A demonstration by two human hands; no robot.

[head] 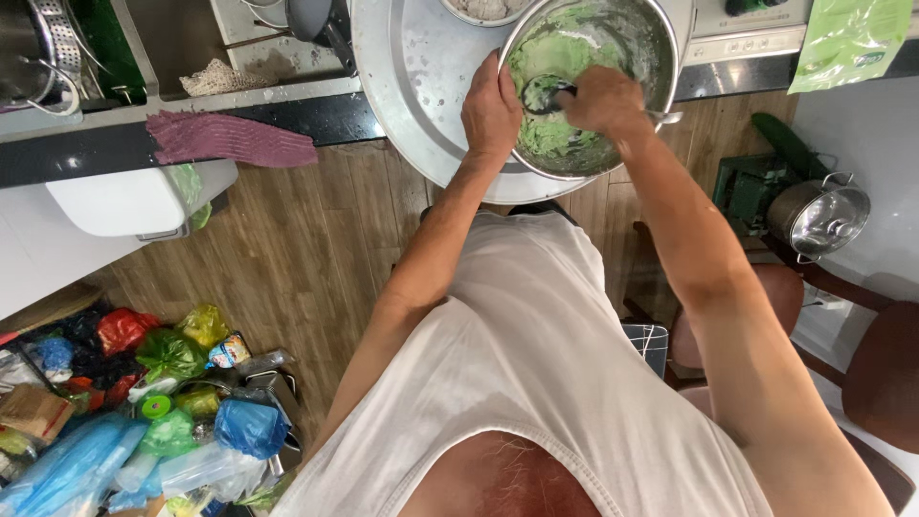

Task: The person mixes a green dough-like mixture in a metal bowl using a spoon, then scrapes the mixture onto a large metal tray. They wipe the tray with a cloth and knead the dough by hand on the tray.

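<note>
A steel mixing bowl (651, 48) smeared with green batter (550, 139) sits on a large round metal tray (412, 86) on the counter. My left hand (490, 113) grips the bowl's near-left rim. My right hand (603, 101) is inside the bowl, closed on the handle of a dark ladle (544, 93) whose head is sunk in the green mix.
A purple cloth (230, 139) lies on the dark counter edge beside a sink (182, 38). A white bin (144, 196) stands below. Coloured plastic bags (144, 402) pile on the wooden floor at left. A lidded steel pot (818, 215) and brown chairs (885, 373) stand at right.
</note>
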